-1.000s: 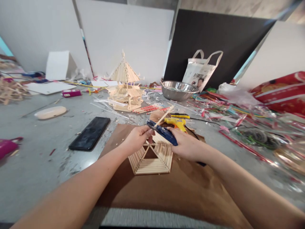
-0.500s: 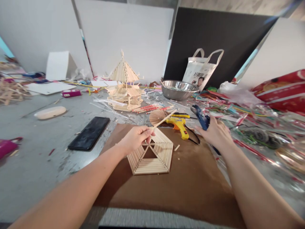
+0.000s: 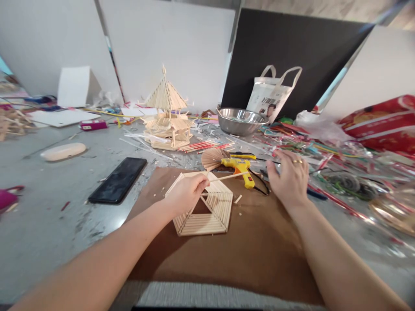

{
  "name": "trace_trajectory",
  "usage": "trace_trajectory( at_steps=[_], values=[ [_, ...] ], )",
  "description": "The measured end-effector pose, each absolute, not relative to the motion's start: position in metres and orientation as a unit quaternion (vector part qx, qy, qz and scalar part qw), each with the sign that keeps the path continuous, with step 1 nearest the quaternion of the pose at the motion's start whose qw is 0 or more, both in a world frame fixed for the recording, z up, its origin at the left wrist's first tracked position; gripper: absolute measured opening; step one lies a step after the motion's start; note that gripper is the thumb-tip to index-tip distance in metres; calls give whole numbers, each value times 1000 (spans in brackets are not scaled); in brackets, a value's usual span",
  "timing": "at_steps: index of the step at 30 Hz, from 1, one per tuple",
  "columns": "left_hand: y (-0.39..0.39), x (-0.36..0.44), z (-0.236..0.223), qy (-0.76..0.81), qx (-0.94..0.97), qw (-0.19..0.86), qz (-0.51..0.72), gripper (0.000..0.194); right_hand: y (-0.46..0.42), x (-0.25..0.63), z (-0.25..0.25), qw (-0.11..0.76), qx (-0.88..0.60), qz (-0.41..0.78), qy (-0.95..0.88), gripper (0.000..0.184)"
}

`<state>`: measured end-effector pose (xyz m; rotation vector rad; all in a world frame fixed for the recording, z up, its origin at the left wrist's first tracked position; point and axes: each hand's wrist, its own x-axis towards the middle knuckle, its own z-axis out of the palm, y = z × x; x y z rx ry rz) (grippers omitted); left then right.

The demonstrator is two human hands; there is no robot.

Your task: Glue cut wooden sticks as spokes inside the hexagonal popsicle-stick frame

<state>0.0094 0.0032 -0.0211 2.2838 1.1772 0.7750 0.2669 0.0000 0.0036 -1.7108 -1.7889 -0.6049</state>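
Note:
My left hand (image 3: 189, 192) is closed in a pinch on a thin wooden stick (image 3: 227, 176), which points right toward the glue gun. Beneath that hand a six-sided frame of wooden sticks (image 3: 202, 224), with an opening in its middle, lies on a brown sheet (image 3: 246, 255). My right hand (image 3: 288, 177) is open at the sheet's right edge, thumb and fingers apart. A blue-handled tool (image 3: 317, 194), which looks like pliers, lies under it, mostly hidden. The yellow glue gun (image 3: 240, 166) rests left of my right hand.
A stick-built pagoda model (image 3: 167, 112) stands at the back, with red-tipped sticks (image 3: 204, 147) before it. A metal bowl (image 3: 241, 123) and a white bag (image 3: 269, 95) are behind. At left lies a black phone (image 3: 118, 180). Plastic-wrapped materials (image 3: 350, 172) clutter the right.
My right hand has let go of the blue-handled tool, which now lies on the table. In my left hand, the stick has swung down from a steep slant to nearly level.

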Motion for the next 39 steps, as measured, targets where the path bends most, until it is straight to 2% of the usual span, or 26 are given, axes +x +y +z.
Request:
trace_trajectory(
  at_steps=[2, 7, 13, 22, 28, 34, 39],
  values=[
    [1, 11, -21, 434, 834, 208, 270, 25, -10, 238, 6, 312, -548, -229, -742, 31],
    [-5, 16, -19, 423, 849, 185, 256, 22, -24, 191, -5, 214, -422, -159, -867, 24],
    [-8, 20, -21, 391, 873, 159, 245, 23, -28, 188, -12, 156, -455, -121, -869, 31],
    [-12, 23, -23, 416, 877, 110, 215, 28, -34, 188, -12, 130, -488, -118, -855, 34],
    [-11, 21, -20, 331, 897, 202, 214, 30, -29, 203, -14, 167, -395, -8, -903, 30],
    [-8, 21, -20, 319, 871, 298, 227, 31, -27, 205, -14, 175, -390, 33, -904, 30],
    [-12, 19, -10, 291, 830, 395, 265, 23, -31, 201, -8, 205, -394, 133, -886, 28]
  ],
)
